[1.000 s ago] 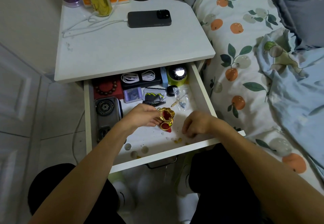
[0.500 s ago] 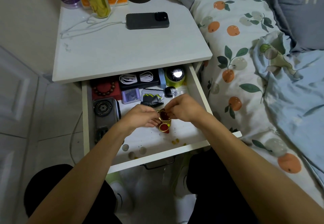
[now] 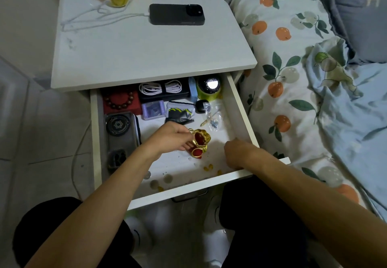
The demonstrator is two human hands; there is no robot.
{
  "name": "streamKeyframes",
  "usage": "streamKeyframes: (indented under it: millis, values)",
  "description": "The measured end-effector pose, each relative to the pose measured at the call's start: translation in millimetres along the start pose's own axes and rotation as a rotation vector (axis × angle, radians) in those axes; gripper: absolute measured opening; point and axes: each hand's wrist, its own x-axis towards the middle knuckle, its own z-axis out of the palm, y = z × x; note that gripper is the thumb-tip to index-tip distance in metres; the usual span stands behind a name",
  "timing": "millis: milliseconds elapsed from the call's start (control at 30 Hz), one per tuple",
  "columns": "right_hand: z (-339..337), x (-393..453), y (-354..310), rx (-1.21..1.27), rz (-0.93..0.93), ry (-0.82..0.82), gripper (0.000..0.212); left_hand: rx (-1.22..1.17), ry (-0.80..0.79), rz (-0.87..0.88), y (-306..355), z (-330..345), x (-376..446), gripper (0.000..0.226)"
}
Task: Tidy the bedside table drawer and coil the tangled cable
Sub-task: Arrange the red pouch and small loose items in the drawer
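Observation:
The white bedside drawer (image 3: 240, 108) stands pulled open. Over its middle, my left hand (image 3: 174, 136) pinches a small red and gold pouch (image 3: 200, 143) with its mouth open. My right hand (image 3: 238, 154) is down at the drawer's front right corner, knuckles up and fingers curled toward the floor, hiding their tips. A few small yellow beads (image 3: 208, 167) lie just left of it. Two coiled white cables (image 3: 160, 87) sit on a black case at the back. A loose white cable (image 3: 94, 19) sprawls on the tabletop, plugged into a dark phone (image 3: 177, 14).
The drawer also holds a bead bracelet on a red box (image 3: 120, 101), a dark phone case (image 3: 121, 129), a purple box (image 3: 154, 110), a green speaker (image 3: 209, 88), small bags and a few coins (image 3: 167, 178). Bottles stand at the tabletop's back. The bed (image 3: 293, 79) is on the right.
My right hand went from the drawer's front floor up to the pouch's mouth, then back down to the front right corner. My left hand kept holding the pouch in place.

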Motion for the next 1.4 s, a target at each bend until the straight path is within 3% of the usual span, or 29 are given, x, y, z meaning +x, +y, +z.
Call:
streamKeyframes:
  millis: [400,600,800,933,1133,1300,1400]
  values:
    - [-3.9,4.2,-12.2,-0.106,-0.019,-0.192,0.033,0.025,-0.006,0.028,-0.4,-5.0,-3.5,0.015]
    - [0.3,10.6,-18.9,-0.148,-0.006,-0.172,0.032,0.019,-0.002,0.002,-1.4,-5.4,-2.6,0.015]
    - [-4.2,13.4,-17.3,-0.087,0.020,-0.256,0.018,0.017,0.021,-0.026,-1.0,-7.3,-4.5,0.016]
    - [-5.2,9.4,-17.3,-0.077,-0.023,-0.277,0.031,0.008,0.024,-0.027,-1.3,-6.6,-3.9,0.015]
    - [-6.4,3.1,-14.1,-0.029,-0.005,-0.220,0.033,0.016,0.023,-0.027,-1.0,-5.2,-2.7,0.015]
    - [-12.9,2.2,-17.1,0.119,0.010,-0.127,0.013,0.019,0.028,-0.024,-0.3,-4.2,-2.8,0.015]
    - [-11.8,1.8,-24.1,0.181,-0.036,-0.131,0.021,0.015,0.028,-0.033,-0.7,-3.9,-2.6,0.015]
